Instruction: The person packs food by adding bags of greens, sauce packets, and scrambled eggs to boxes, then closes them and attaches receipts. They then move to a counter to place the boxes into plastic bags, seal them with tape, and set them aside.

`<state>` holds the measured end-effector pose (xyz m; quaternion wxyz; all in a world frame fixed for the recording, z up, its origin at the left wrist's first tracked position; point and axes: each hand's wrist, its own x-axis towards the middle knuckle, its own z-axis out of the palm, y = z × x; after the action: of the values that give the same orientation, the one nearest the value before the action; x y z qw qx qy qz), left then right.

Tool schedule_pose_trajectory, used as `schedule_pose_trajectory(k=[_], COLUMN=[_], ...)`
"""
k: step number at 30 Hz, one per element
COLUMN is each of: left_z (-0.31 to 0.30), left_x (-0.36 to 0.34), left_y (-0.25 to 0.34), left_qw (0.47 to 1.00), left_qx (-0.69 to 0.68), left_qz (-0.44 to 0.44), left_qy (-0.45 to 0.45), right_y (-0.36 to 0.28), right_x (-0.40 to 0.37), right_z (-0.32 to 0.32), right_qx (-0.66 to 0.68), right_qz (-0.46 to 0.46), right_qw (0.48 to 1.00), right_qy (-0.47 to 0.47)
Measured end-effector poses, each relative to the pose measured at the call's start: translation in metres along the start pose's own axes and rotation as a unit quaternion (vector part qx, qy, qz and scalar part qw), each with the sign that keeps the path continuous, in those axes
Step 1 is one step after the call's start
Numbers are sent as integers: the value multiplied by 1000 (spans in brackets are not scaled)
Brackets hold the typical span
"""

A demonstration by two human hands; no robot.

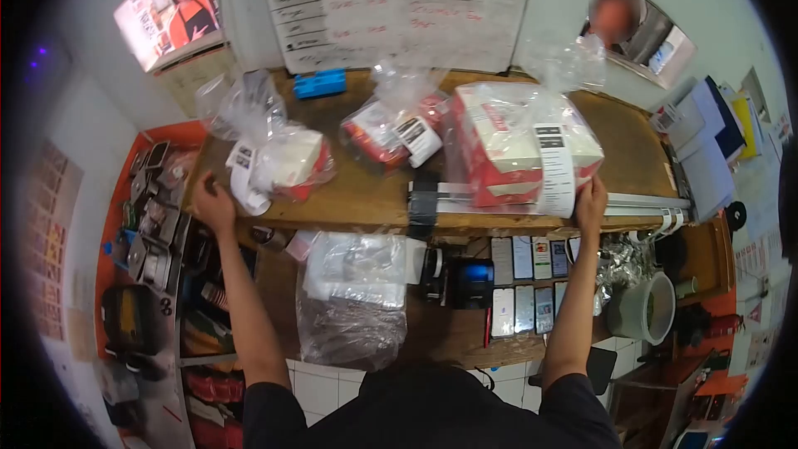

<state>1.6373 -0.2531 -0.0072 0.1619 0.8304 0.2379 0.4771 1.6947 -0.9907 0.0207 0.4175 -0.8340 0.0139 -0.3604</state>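
Observation:
On the upper wooden shelf [349,214] stand bagged packages with printed receipts. My left hand [214,204] rests at the shelf's left end, fingers curled and apart, with nothing seen in it. Just right of it is a small bagged red and white box [291,158]. A bagged red package [386,129] stands in the middle. My right hand [591,201] touches the lower right corner of a large bagged red and white box [507,145], beside its long receipt [555,170]; its fingers are partly hidden behind the box.
Below are a stack of clear plastic bags [353,299], a black device [470,283], several phones [524,309] and a whitish bucket [644,309]. A blue object [320,84] lies near the whiteboard [399,8]. Metal rails [632,205] run along the shelf's front edge.

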Motion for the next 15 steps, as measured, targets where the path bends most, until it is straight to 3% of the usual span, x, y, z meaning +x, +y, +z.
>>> schedule_pose_trajectory(k=[6,7,8,11,13,15], left_z=[-11,-11,-12,-6,-8,-9], left_x=[-2,-3,-3,-2,-2,-3], left_y=[25,29,32,20,25,30], left_qw=[1000,1000,1000,999,999,999], left_qx=[7,10,17,-5,-10,1], left_qz=[-11,-17,-24,-37,-42,-41], left_qy=[12,13,11,15,0,4], right_y=[33,7,0,-42,-150,-219], right_x=[12,14,20,36,19,2], right_z=[-16,-21,-32,-41,-19,23], right_qx=[97,175,174,96,136,69], right_qz=[80,121,105,48,2,-22], right_qw=[991,977,979,980,978,997], right_qy=[-42,-29,-21,170,159,-28])
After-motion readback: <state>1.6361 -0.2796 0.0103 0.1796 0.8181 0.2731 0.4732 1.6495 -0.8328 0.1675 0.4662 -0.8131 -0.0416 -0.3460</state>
